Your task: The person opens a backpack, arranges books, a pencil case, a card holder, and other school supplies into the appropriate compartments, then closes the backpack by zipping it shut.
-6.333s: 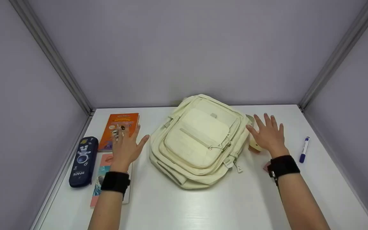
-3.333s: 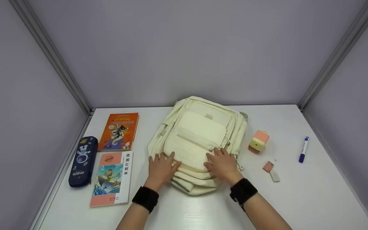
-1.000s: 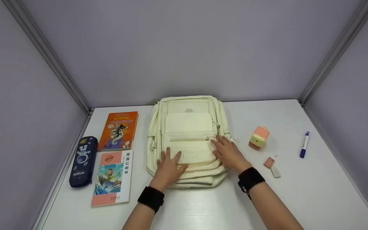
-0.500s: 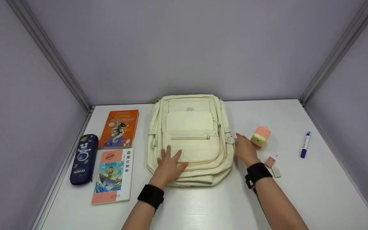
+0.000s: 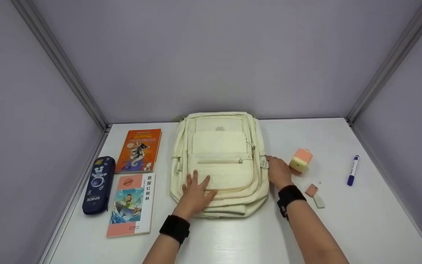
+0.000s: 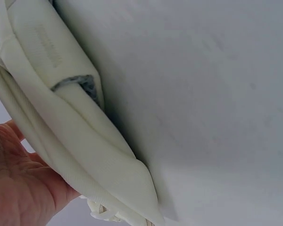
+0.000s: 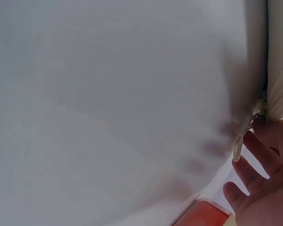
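Note:
A cream backpack (image 5: 220, 143) lies on the white table with its front face up, nearly straight in the head view. My left hand (image 5: 195, 196) rests with spread fingers on the lower left of its front; in the left wrist view, the palm (image 6: 23, 188) shows beside the bag's layered edge. At the bag's right side my right hand (image 5: 280, 172) is bent in close, its fingertips hidden in the head view. Up close in the right wrist view, thumb and forefinger pinch a zipper pull (image 7: 238, 148) at the bag's seam, the other fingers loosely bent.
On the left lie an orange book (image 5: 139, 150), a book with a sea picture (image 5: 130, 205) and a navy pencil case (image 5: 99, 185). To the right are a pink and yellow box-shaped item (image 5: 301, 160), an eraser-like pink piece (image 5: 311, 190), a whitish piece (image 5: 318, 201) and a blue-capped marker (image 5: 353, 170).
The backpack has been turned from slanted to straight. My right hand has left its front for the zipper pull on the right side. My left hand has stayed on the front over the last second.

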Motion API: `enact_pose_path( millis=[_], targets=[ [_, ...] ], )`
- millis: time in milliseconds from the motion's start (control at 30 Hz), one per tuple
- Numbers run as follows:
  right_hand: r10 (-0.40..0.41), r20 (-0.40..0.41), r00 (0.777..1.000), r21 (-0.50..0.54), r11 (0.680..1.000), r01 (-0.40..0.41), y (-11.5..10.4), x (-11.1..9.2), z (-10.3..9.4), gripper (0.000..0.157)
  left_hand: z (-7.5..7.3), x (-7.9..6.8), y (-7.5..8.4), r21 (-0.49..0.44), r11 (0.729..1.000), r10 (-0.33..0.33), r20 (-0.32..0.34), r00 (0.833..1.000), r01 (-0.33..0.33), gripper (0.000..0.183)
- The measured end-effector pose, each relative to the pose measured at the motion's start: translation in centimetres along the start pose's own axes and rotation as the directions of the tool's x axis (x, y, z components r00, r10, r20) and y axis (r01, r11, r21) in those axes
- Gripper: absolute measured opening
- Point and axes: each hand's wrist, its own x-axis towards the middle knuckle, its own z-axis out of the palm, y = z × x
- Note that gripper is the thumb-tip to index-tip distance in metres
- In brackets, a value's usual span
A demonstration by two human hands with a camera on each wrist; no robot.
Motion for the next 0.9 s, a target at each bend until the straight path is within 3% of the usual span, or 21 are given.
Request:
enact_pose_path(
  millis=[400, 600, 767, 900],
  targets=[
    [0.002, -0.185, 0.983, -0.025, 1.000, -0.007, 0.3, -0.3, 0.4, 0.016, 0.2, 0.0, -0.1, 0.016, 1.000, 0.016, -0.006, 1.000, -0.016, 0.069],
    [0.018, -0.159, 0.987, -0.042, 0.999, -0.024, 0.7, -0.8, 0.1, 0.013, 0.3, 0.2, -0.2, 0.013, 1.000, 0.018, -0.006, 1.000, -0.017, 0.068],
    [0.052, -0.114, 0.992, 0.021, 0.999, -0.050, 0.7, -0.9, -0.4, 0.015, 0.5, 0.2, -0.3, 0.018, 1.000, 0.016, -0.004, 1.000, -0.016, 0.069],
    [0.040, -0.100, 0.994, 0.068, 0.997, -0.033, 0.8, -0.8, -0.7, 0.018, 0.9, 0.2, -0.3, 0.027, 0.999, 0.020, 0.004, 1.000, -0.020, 0.081]
  ],
)
